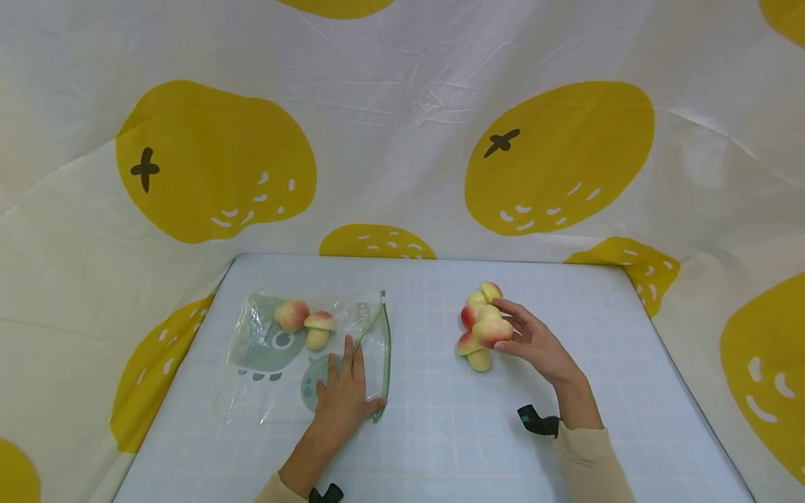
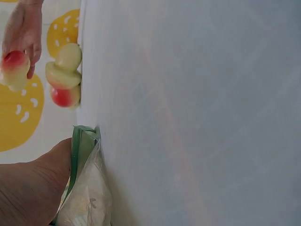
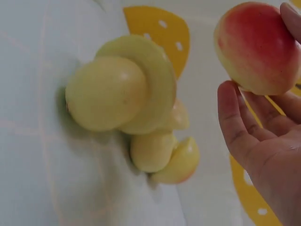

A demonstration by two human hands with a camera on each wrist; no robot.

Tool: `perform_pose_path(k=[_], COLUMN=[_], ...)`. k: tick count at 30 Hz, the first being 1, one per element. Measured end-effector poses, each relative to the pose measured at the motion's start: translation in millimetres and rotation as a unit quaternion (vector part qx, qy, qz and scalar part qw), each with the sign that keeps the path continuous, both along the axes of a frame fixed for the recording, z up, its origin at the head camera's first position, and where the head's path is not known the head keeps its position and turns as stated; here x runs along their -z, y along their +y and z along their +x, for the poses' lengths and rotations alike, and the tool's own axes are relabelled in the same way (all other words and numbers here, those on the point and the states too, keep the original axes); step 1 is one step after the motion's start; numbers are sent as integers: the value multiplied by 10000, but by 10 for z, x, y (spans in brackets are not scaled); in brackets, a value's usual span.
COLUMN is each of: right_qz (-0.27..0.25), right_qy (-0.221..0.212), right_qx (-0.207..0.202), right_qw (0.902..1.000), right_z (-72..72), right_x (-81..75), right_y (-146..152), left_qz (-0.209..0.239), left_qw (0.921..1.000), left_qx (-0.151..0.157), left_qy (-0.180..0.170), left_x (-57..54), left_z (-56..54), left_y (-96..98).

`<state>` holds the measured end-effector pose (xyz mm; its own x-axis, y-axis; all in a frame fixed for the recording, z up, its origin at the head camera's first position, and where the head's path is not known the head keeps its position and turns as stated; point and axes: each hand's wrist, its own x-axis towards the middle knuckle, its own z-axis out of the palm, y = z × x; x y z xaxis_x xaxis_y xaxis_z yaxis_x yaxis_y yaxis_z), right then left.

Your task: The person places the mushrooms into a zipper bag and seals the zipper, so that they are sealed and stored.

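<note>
My right hand [image 1: 534, 342] holds a toy mushroom [image 1: 492, 330], cream with a red-blushed cap, between thumb and fingers. In the right wrist view that mushroom's red cap [image 3: 258, 47] is raised off the table, with the thumb on one side. Below and behind it, several similar mushrooms lie close together, one nearest [image 1: 476, 351] and one at the back [image 1: 492, 291]. My left hand [image 1: 342, 395] rests with fingers spread on a clear zip bag [image 1: 251, 398] printed with a green cartoon animal. Two more mushrooms [image 1: 292, 315] lie within the bag's outline, beyond the left fingertips.
A pale, faintly checked tabletop [image 1: 428, 447] carries everything. The bag's green zip edge [image 1: 386, 356] faces right, toward the loose mushrooms. Behind and at both sides hangs a white cloth [image 1: 390, 140] with large yellow fruit prints.
</note>
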<state>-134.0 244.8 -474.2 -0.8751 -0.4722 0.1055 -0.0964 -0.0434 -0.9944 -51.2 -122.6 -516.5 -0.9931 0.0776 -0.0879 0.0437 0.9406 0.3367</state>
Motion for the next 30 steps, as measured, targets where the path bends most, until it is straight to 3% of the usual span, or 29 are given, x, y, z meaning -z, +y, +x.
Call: perform_pose_path(k=[12, 20, 30], right_qz=[99, -60, 592], right_qy=[446, 140, 77], right_qx=[-256, -424, -54], right_qw=[9986, 9990, 9982], right_z=[2, -49, -109], right_x=[-47, 44, 181], right_y=[-472, -804, -1107], left_qz=[-40, -30, -42], left_qw=[9998, 9999, 9998], left_qx=[-22, -59, -95], left_qy=[182, 145, 147], left_x=[24, 24, 34], left_z=[4, 11, -2], left_y=[10, 14, 25])
